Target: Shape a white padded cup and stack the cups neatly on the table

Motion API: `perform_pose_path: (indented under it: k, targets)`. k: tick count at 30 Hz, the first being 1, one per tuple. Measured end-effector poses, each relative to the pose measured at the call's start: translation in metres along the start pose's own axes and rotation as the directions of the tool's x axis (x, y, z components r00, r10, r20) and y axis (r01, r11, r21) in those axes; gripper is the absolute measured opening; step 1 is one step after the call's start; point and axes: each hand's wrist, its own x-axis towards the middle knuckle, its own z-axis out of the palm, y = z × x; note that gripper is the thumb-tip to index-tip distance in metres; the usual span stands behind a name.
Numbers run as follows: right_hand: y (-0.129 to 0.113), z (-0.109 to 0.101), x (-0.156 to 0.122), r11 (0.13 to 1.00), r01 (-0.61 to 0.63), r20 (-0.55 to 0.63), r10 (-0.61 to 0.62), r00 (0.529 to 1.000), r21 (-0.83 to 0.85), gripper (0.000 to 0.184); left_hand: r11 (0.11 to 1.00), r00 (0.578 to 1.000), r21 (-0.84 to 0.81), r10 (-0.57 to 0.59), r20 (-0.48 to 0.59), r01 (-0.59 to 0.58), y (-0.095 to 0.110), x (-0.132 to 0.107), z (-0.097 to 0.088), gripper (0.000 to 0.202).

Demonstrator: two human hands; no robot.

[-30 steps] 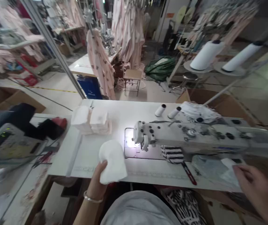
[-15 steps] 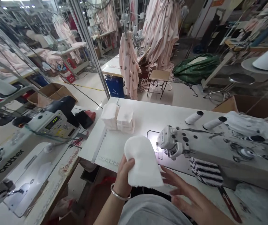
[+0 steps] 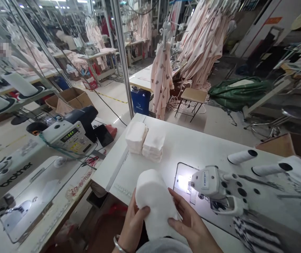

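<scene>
A white, round-topped fabric piece [image 3: 154, 200] is held up near my body, in front of the table edge. My left hand [image 3: 136, 218] grips its left side, thumb on the front face and fingers behind. On its right edge my right hand [image 3: 186, 219] has closed, with the thumb in front. Beyond my hands, two stacks of white fabric pieces, the left stack [image 3: 136, 137] and the right stack [image 3: 154, 144], stand side by side on the white table [image 3: 187, 137]. To the right is a sewing machine [image 3: 211, 182] with its lamp lit.
At left stands a Brother sewing machine [image 3: 16, 172] with a lit display. Thread cones [image 3: 242, 156] and a striped cloth [image 3: 255, 232] are on the right. Past the table are a stool [image 3: 194, 95], hanging pink garments [image 3: 162, 75] and a green sack [image 3: 240, 92].
My right hand, earlier apart with fingers spread, now grips the fabric's right edge. The fabric has come lower and closer to my body. The camera view has shifted, moving the table scene rightward.
</scene>
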Motion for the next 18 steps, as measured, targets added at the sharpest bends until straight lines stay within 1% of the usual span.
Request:
perform_pose_path:
  k: [2, 5, 7, 9, 11, 12, 13, 14, 15, 16, 17, 18]
  targets:
    - [0.002, -0.003, 0.011, 0.999, -0.048, 0.057, 0.049, 0.997, -0.008, 0.073, 0.997, 0.999, 0.071, 0.000, 0.052, -0.003, -0.001, 0.007, -0.015, 0.069]
    - [0.000, -0.003, 0.027, 0.993, -0.092, 0.142, 0.101, 0.985, -0.069, 0.064, 0.985, 0.990, 0.170, -0.017, 0.142, -0.007, 0.001, 0.020, -0.034, 0.073]
    - [-0.002, 0.000, 0.037, 0.986, -0.090, 0.125, 0.108, 0.986, -0.140, 0.064, 0.969, 0.986, 0.246, -0.027, 0.163, -0.015, 0.007, 0.031, -0.041, 0.076]
    - [-0.004, 0.004, 0.046, 0.966, -0.078, 0.062, 0.096, 0.993, -0.245, 0.071, 0.942, 0.986, 0.330, 0.011, 0.168, -0.066, 0.015, 0.043, -0.045, 0.076]
    - [-0.006, 0.008, 0.054, 0.912, -0.014, 0.014, 0.022, 1.000, -0.411, 0.075, 0.908, 0.976, 0.390, 0.073, 0.207, -0.151, 0.026, 0.055, -0.044, 0.074]
    - [-0.008, 0.010, 0.057, 0.862, 0.050, 0.015, -0.049, 0.999, -0.504, 0.075, 0.894, 0.965, 0.402, 0.110, 0.238, -0.201, 0.031, 0.060, -0.042, 0.071]
    - [-0.011, 0.012, 0.061, 0.795, 0.136, 0.038, -0.141, 0.989, -0.591, 0.074, 0.878, 0.950, 0.402, 0.155, 0.272, -0.258, 0.036, 0.065, -0.039, 0.068]
    - [-0.014, 0.013, 0.064, 0.711, 0.235, 0.077, -0.247, 0.966, -0.662, 0.071, 0.859, 0.931, 0.398, 0.209, 0.299, -0.321, 0.040, 0.068, -0.036, 0.063]
    - [-0.018, 0.013, 0.068, 0.614, 0.343, 0.135, -0.359, 0.924, -0.711, 0.066, 0.839, 0.915, 0.398, 0.259, 0.308, -0.372, 0.044, 0.071, -0.033, 0.056]
    - [-0.022, 0.014, 0.072, 0.510, 0.449, 0.201, -0.468, 0.861, -0.734, 0.060, 0.823, 0.906, 0.398, 0.304, 0.295, -0.406, 0.047, 0.072, -0.029, 0.048]
    - [-0.026, 0.014, 0.076, 0.399, 0.546, 0.270, -0.566, 0.779, -0.737, 0.054, 0.823, 0.907, 0.387, 0.340, 0.249, -0.415, 0.049, 0.072, -0.026, 0.041]
    - [-0.031, 0.013, 0.081, 0.284, 0.628, 0.337, -0.648, 0.683, -0.725, 0.049, 0.858, 0.925, 0.347, 0.343, 0.163, -0.379, 0.051, 0.072, -0.022, 0.034]
